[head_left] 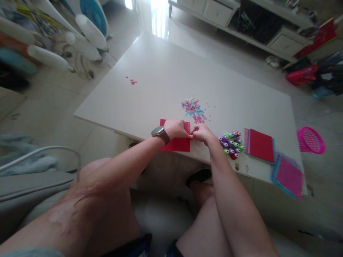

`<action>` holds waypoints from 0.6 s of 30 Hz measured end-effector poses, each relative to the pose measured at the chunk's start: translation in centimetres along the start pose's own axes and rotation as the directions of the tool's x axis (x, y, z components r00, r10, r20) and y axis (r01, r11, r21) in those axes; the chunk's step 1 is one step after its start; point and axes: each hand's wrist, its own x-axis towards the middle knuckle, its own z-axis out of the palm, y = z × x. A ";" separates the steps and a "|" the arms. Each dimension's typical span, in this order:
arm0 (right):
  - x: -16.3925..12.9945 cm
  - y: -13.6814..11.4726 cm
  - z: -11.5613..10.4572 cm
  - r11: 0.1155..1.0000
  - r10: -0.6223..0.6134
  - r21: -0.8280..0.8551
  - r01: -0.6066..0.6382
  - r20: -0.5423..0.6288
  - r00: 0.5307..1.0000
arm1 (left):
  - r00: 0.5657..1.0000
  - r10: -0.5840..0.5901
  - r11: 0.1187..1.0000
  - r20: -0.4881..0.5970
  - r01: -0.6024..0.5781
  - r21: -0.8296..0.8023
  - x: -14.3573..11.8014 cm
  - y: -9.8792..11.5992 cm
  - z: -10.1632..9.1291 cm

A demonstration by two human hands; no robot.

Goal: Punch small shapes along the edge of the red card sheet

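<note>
A red sheet (175,145) lies at the table's near edge, with a row of small marks along its right side. My left hand (175,129), a watch on its wrist, rests on this sheet with the fingers closed at its right part. Just beyond the sheet's right edge, my right hand (201,134) has its fingers pinched together, touching the left thumb. Whatever is in that pinch is too small to make out. Behind the hands lies a scattered pile of tiny pink, blue, purple and pale dots (195,110).
Purple and green tubes with eye-like ends (230,143) stand right of my right arm. Farther right are a red-topped stack of sheets (261,144) and pink and blue sheets (289,175). A pink basket (311,140) is beyond the table (160,64). Red bits (133,82) lie at left.
</note>
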 end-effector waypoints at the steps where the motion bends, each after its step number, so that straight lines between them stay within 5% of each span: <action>1: 0.0 0.0 0.0 1.000 -0.002 0.008 0.002 0.002 1.000 | 1.000 0.004 1.000 0.001 -0.004 0.000 0.1 -0.2 0.1; 10: -1.8 1.4 -1.6 0.971 -0.088 0.227 0.070 0.068 0.994 | 0.977 0.168 0.986 0.135 -0.168 -0.011 1.5 -2.7 0.4; 18: -2.1 3.5 -1.6 0.940 -0.336 -0.099 0.325 -0.133 0.932 | 0.973 0.203 0.974 0.114 -0.212 0.075 1.4 -3.0 0.8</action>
